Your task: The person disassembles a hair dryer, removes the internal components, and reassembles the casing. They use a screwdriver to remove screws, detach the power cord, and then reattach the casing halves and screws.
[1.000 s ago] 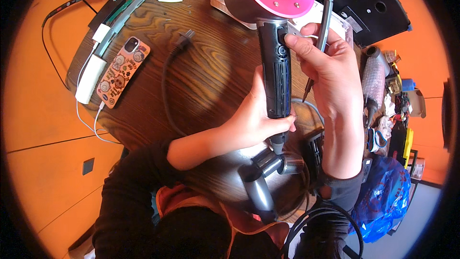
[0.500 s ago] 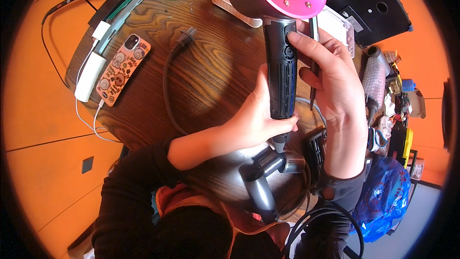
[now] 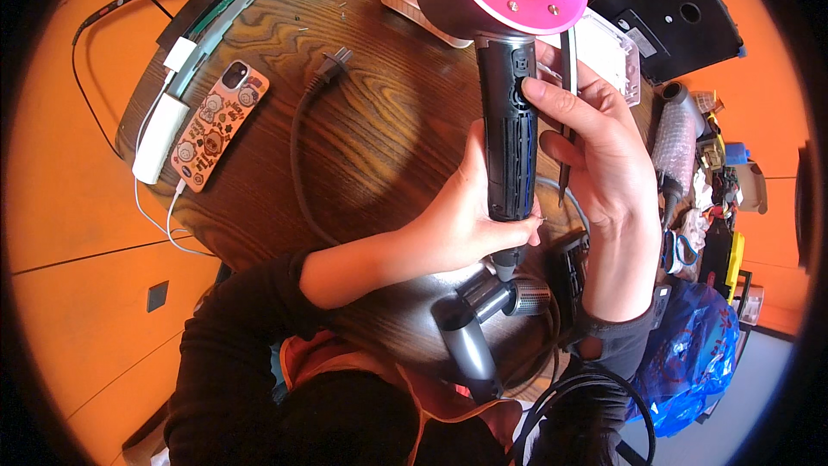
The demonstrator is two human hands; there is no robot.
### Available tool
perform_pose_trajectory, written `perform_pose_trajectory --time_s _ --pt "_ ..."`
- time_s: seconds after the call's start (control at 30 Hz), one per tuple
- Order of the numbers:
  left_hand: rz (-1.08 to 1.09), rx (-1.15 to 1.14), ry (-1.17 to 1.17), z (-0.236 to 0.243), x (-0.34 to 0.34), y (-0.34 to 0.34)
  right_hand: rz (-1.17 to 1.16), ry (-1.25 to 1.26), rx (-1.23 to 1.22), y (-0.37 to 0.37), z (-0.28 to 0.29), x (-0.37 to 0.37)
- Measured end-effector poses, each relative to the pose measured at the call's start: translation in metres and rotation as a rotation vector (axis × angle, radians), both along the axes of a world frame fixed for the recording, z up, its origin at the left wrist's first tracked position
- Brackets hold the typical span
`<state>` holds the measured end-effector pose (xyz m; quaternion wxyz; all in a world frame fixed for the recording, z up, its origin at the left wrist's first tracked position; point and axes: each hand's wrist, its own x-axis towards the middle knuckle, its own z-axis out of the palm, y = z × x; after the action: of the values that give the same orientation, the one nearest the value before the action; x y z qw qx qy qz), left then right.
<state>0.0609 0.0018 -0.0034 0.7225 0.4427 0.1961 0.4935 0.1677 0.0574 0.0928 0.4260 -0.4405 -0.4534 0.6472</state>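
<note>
A hair dryer [image 3: 507, 129] with a pink ring-shaped head and a dark handle stands upright over the table, its inner handle parts exposed. Around the lower handle wraps my left hand [image 3: 470, 216], closed on it. My right hand [image 3: 604, 134] is closed with slim dark tweezers [image 3: 567, 134] in it, points downward. Its thumb tip presses at the round button area on the handle's front, and some of its fingers are hidden behind the dryer. Below the handle lies a dark grey tubular casing [image 3: 466, 341] beside a perforated cylindrical part [image 3: 528, 298].
A patterned phone [image 3: 220, 125] with a white cable lies on the wooden table [image 3: 388, 121] at left, near a power plug [image 3: 332, 65]. A soldering iron [image 3: 129, 0] rests far left. White trays [image 3: 410, 0] sit behind the dryer. At right are a bubble-wrapped cylinder [image 3: 677, 138] and a blue bag [image 3: 690, 354].
My right thumb has slid down the handle, from the upper button to the round one. The dryer and the tweezers have shifted slightly; my left hand keeps its grip.
</note>
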Motion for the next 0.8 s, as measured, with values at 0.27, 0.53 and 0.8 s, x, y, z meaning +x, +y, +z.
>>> perform_pose_trajectory --time_s 0.27,0.53,0.8 --pt "0.026 0.028 0.032 -0.003 0.001 0.001 -0.044 0.029 -0.028 0.001 0.002 -0.007" --pt "0.015 -0.024 -0.011 0.000 0.001 -0.001 -0.129 -0.090 0.141 -0.002 0.001 -0.012" --pt "0.124 -0.008 0.143 -0.001 0.001 0.003 -0.328 -0.459 0.381 -0.008 -0.001 -0.019"
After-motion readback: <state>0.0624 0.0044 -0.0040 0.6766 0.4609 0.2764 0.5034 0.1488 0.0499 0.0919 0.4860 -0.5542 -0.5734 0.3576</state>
